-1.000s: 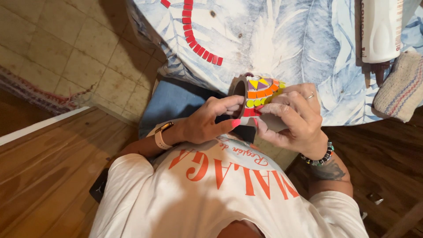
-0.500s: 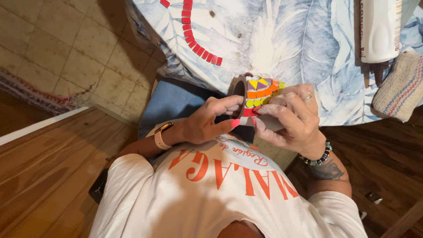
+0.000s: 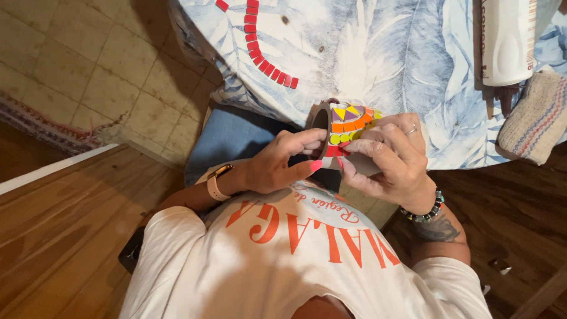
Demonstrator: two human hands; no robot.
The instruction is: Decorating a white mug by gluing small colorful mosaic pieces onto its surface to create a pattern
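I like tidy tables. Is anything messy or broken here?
Nothing looks broken or spilled. The red tiles lie in a neat curved line on the tablecloth. Both the left hand and right hand hold the mosaic pot, part covered in tiles.

Surroundings of the table, seen from above

A blue-and-white leaf-patterned tablecloth (image 3: 384, 65) is spread over the table, and everything else is placed relative to it. A curved row of red tiles (image 3: 264, 47) is laid on its upper left part. A white bottle (image 3: 507, 41) is seen lying at its upper right, and a striped woven cloth (image 3: 534, 121) is set at its right edge, just below the bottle. Worn beige floor tiles (image 3: 77, 65) are seen to the left of it, and wooden boards (image 3: 59, 236) below left.
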